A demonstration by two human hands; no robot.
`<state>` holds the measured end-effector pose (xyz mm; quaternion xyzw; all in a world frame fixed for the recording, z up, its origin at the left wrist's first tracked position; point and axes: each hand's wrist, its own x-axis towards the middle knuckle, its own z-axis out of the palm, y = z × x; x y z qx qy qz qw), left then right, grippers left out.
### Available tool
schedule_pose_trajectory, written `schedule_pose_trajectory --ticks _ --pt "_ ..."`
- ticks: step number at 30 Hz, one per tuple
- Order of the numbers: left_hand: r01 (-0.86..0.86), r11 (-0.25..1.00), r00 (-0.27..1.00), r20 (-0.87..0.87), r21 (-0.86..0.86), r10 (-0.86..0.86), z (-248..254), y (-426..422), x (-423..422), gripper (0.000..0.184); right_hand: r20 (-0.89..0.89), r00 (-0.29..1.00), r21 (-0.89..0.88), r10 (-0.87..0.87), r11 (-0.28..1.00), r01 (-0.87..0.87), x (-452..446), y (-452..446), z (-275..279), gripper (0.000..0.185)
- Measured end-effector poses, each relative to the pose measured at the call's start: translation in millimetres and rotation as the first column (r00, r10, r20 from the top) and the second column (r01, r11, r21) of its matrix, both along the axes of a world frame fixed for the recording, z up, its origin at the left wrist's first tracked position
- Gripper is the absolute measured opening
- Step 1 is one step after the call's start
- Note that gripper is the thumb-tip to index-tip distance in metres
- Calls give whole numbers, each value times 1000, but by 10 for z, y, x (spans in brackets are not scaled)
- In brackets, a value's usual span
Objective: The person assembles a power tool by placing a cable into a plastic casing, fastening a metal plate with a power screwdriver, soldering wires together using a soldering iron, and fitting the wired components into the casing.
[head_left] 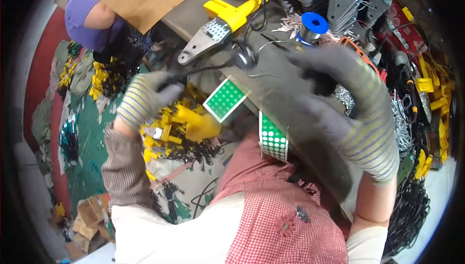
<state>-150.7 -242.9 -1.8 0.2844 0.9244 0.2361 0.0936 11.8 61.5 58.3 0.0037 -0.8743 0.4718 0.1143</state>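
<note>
Moderate, fairly even light falls around the blue spool, which looks reasonably crisp. Glints mark the metal plates just above it. Blur softens the right hand below the spool and the left hand well leftward, whose finger outlines are hard to tell. White cloth far below looks bleached; a black fisheye rim encircles everything.

No print is being legible here. Just off centre toward twelve o'clock, a green dotted label sheet is showing; toward four o'clock, a second dotted sheet is hanging, wordless to the eye.
</note>
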Motion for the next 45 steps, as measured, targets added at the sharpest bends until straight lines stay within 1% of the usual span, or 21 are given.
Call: schedule_pose_trajectory --ticks 3,8,9,11,13,15,16,17,19,23,25,27,29,31,32,33,36,39,41,43,45 --pt "-220 945 962 -104 243 251 -543 -788 -459 24 160 987 -39 -25 999 32 243 293 -179 34" --pt "-224 927 871 -366 299 329 -1079 -825 -679 29 334 940 -145 -68 982 122 605 335 -432 30" --pt "-194 962 853 -450 195 263 -1185 -765 -656 29 337 940 -91 -52 992 88 657 316 -448 30" --pt "-307 941 931 -249 -145 265 -1504 -597 -615 29 345 938 18 -26 1000 22 756 291 -457 30" --pt "4 782 997 -59 -623 -52 -2196 -640 -554 26 400 916 -32 17 999 -5 889 226 -483 28" --pt "279 676 960 214 -682 -180 -2240 -437 -184 31 425 904 -50 55 998 -37 1033 166 -549 28" --pt "264 910 944 278 -318 -177 -2173 -306 29 36 452 882 -36 132 991 -129 1030 147 -487 26" --pt "176 980 917 345 97 -199 -2064 -162 255 41 450 882 -39 140 990 -137 1030 118 -482 27" --pt "-228 831 785 601 508 -152 -1909 245 699 50 445 879 -54 171 985 -165 1026 29 -525 27" --pt "-185 828 602 727 530 -331 -1256 823 1173 44 230 973 217 -29 976 -22 896 -168 -712 19" --pt "-114 899 756 624 422 -197 -1052 883 1351 27 183 976 338 -116 940 49 902 -237 -738 24" --pt "181 759 862 270 625 -428 -911 789 1477 27 197 972 326 -130 944 60 943 -251 -760 29" --pt "66 714 774 416 697 -477 -789 727 1596 28 262 965 -4 -34 999 36 990 -303 -801 33" --pt "342 734 870 99 587 -484 -662 718 1573 23 376 924 -376 68 923 85 1073 -384 -917 35" --pt "624 658 772 -202 422 -603 -711 684 1463 19 395 918 -430 43 892 144 1106 -405 -995 29" --pt "663 693 747 -317 282 -585 -661 520 1459 26 374 927 -310 8 943 117 1103 -391 -955 28" --pt "693 613 679 -629 378 -380 -300 501 1471 32 215 977 -14 9 1000 -6 1083 -366 -949 23" --pt "738 629 647 -524 245 -555 -190 935 1401 40 213 962 39 170 982 -183 1089 -409 -996 24" --pt "742 660 670 -168 119 -723 -384 839 1286 23 301 947 58 109 990 -132 1083 -358 -891 24" --pt "672 714 740 -135 199 -659 -481 765 1235 16 410 912 30 20 999 -36 1067 -203 -789 25" --pt "637 729 766 -105 248 -634 -468 701 1170 14 330 936 248 -125 968 42 1069 -68 -849 39"
